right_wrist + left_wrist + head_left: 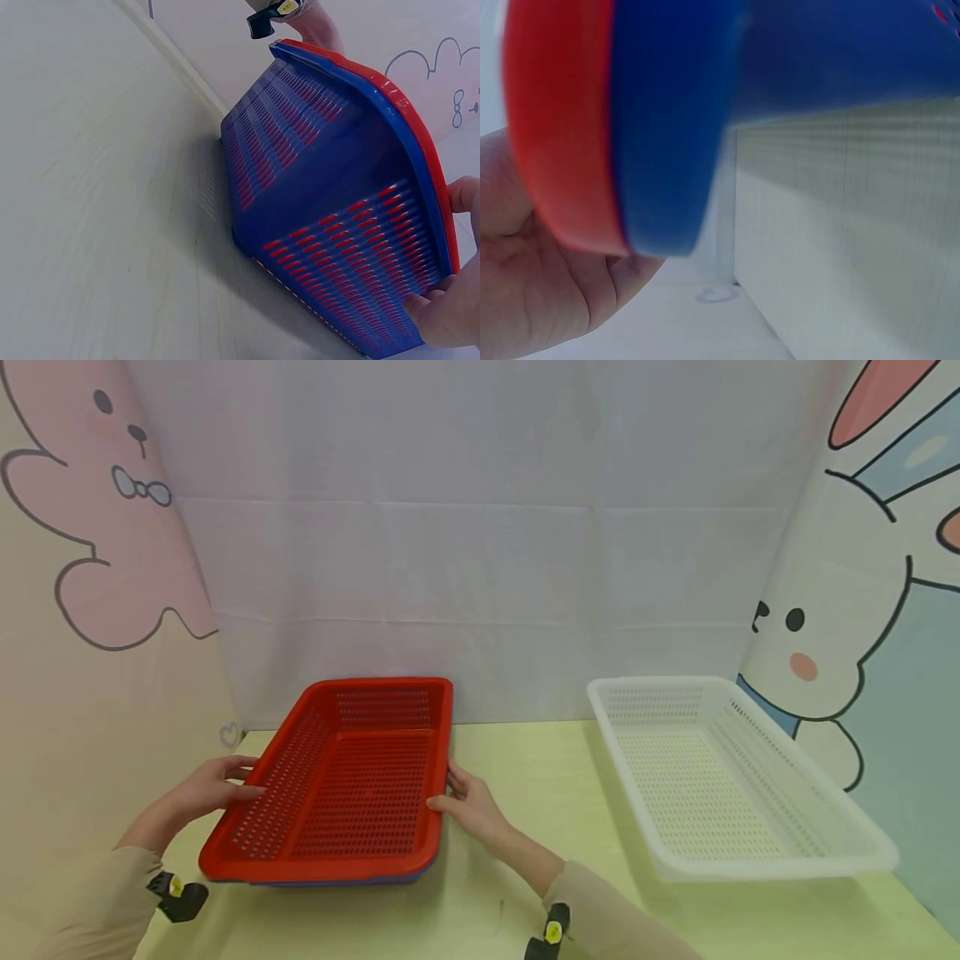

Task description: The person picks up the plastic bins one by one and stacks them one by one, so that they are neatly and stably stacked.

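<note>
A red plastic basket [360, 793] sits nested inside a blue basket [300, 172]. In the head view the red one hides nearly all the blue, except a strip below its near edge. My left hand [213, 791] grips the stacked rims on the left side, thumb over the red rim. On the right side my right hand [471, 806] holds the rims, thumb on top and fingers beneath. The left wrist view shows the red and blue rims close up against the left palm [547, 292]. Whether the stack's base touches the table cannot be told.
A white plastic basket [772, 867] stands on the right part of the pale yellow-green table [525, 860]. Behind the table hangs a white cloth [480, 568]. Cartoon-printed cloths flank the left and right sides.
</note>
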A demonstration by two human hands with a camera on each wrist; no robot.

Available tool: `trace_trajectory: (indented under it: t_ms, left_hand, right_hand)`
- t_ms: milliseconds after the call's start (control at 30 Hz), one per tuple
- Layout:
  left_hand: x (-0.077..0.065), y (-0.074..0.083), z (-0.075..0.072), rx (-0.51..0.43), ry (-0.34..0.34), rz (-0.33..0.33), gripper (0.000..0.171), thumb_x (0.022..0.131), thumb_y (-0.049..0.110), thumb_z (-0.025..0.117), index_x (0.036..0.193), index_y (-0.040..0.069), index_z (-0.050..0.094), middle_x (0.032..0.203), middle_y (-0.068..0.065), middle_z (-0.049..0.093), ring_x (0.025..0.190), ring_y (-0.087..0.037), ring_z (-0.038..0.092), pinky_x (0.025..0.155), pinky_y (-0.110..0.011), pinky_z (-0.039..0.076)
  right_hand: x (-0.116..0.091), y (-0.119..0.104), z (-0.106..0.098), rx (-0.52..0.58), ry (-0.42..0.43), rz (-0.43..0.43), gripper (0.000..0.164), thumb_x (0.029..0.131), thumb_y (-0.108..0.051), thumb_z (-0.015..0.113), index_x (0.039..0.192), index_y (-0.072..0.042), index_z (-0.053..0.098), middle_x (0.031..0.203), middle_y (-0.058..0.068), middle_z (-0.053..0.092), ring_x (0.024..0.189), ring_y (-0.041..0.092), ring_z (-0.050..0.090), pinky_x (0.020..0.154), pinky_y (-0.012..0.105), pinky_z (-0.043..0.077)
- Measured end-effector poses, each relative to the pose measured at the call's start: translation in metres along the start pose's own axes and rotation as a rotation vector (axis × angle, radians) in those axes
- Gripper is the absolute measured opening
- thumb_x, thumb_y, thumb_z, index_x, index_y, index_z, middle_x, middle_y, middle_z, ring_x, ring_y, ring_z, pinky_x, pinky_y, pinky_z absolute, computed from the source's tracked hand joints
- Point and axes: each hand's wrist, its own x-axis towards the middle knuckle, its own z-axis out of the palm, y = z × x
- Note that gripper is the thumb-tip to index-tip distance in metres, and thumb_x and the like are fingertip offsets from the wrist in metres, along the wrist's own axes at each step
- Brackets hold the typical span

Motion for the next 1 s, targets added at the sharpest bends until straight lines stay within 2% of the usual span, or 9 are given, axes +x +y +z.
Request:
trace_trajectory:
  t_ms: [633,1000]
  left_hand:
    - [0.007,0.007,0.011,-0.042,0.001,0.015,0.063,0.083,0.014,0.064,0.126,-0.019,0.033,0.111,-0.033,0.053,0.086,-0.028,0.063,0.071,-0.038,0.054]
    - [0.012,0.012,0.019,-0.072,0.002,0.033,0.063,0.084,0.015,0.063,0.127,-0.020,0.032,0.111,-0.032,0.053,0.087,-0.027,0.062,0.070,-0.037,0.054]
  right_hand:
    - [-0.005,-0.001,-0.015,-0.029,0.013,0.001,0.071,0.082,-0.006,0.060,0.141,0.003,0.022,0.138,0.022,0.033,0.116,0.035,0.048,0.094,0.036,0.042]
    - [-0.011,-0.004,-0.027,-0.069,0.022,-0.010,0.068,0.083,-0.006,0.059,0.140,0.004,0.024,0.138,0.023,0.034,0.121,0.035,0.042,0.097,0.038,0.039]
